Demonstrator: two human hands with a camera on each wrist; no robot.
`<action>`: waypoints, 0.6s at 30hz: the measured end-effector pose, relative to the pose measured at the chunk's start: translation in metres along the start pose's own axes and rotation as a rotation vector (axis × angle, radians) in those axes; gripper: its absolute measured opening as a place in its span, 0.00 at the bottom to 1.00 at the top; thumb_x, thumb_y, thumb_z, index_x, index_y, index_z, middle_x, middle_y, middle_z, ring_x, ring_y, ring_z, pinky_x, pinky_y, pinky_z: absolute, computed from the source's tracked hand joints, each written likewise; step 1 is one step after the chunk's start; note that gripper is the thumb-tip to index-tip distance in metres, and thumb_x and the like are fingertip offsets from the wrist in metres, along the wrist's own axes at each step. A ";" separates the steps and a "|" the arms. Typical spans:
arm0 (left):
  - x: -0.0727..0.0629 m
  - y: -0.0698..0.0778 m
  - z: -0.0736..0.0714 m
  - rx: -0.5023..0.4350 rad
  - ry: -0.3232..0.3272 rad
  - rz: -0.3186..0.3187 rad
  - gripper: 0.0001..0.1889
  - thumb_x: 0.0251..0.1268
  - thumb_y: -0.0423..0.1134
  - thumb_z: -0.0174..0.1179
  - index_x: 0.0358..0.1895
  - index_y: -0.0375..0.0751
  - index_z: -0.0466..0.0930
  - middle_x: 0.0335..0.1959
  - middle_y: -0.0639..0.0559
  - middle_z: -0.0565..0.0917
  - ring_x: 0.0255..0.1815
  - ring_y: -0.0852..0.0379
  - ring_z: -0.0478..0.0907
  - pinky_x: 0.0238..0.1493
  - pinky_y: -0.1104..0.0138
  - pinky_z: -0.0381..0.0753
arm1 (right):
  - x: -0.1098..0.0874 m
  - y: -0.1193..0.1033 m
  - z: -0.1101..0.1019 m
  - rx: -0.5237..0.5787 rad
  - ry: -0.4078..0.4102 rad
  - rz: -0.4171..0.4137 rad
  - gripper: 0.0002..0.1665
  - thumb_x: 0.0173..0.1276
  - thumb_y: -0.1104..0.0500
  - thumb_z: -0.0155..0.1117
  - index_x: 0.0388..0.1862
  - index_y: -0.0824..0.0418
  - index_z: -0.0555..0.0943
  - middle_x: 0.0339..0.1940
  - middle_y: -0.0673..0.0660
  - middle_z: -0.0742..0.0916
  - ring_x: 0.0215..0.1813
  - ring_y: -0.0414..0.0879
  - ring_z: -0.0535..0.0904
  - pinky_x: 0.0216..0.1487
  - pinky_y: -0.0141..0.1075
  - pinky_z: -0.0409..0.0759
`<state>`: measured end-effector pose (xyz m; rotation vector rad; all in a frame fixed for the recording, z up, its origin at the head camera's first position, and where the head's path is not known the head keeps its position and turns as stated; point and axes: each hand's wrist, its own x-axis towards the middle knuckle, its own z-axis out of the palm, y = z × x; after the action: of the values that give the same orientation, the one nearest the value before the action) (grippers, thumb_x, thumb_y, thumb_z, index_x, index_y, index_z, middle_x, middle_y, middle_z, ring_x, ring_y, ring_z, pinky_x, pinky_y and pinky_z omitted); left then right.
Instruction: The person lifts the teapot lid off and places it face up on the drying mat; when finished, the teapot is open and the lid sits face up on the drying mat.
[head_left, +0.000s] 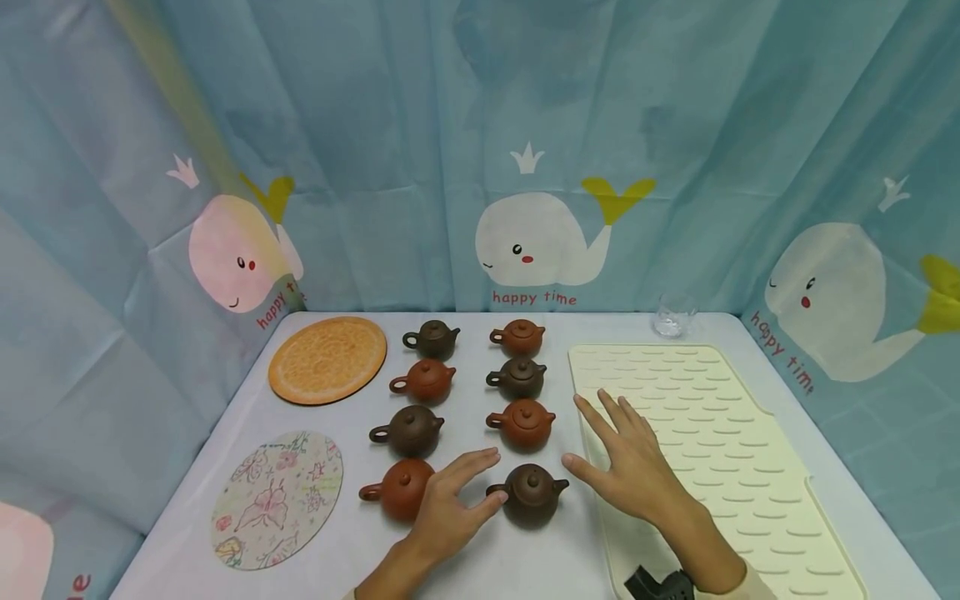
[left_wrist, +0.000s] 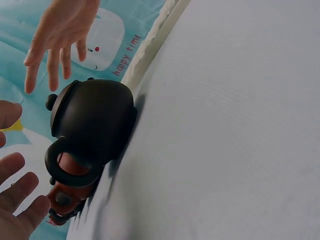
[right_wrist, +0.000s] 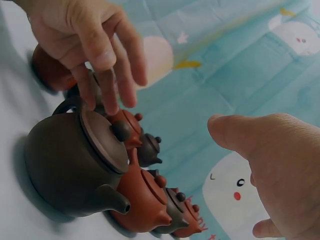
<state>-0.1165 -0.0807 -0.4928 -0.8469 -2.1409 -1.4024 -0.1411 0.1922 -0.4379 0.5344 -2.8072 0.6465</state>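
Dark brown teapot, nearest in the right column of teapots, spout pointing right, long axis crosswise, left hand loosely spread beside handle, right hand splayed wide.

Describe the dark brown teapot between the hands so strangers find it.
Just left of the long, pale-yellow ridged mat stands a column of clay teapots. At its near end sits the round, dark brown clay teapot; its closest neighbours, beside and beyond, are reddish-brown.
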 end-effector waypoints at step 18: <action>-0.012 -0.016 0.016 -0.085 -0.019 -0.141 0.15 0.53 0.28 0.71 0.46 0.33 0.84 0.43 0.47 0.85 0.47 0.53 0.81 0.51 0.66 0.75 | -0.001 0.001 0.010 0.055 -0.001 -0.023 0.45 0.62 0.34 0.62 0.75 0.47 0.63 0.73 0.64 0.64 0.71 0.69 0.53 0.63 0.66 0.51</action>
<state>-0.1202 -0.0738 -0.5173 -0.7555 -2.2063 -1.5707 -0.1417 0.1893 -0.4472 0.5771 -2.7867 0.7213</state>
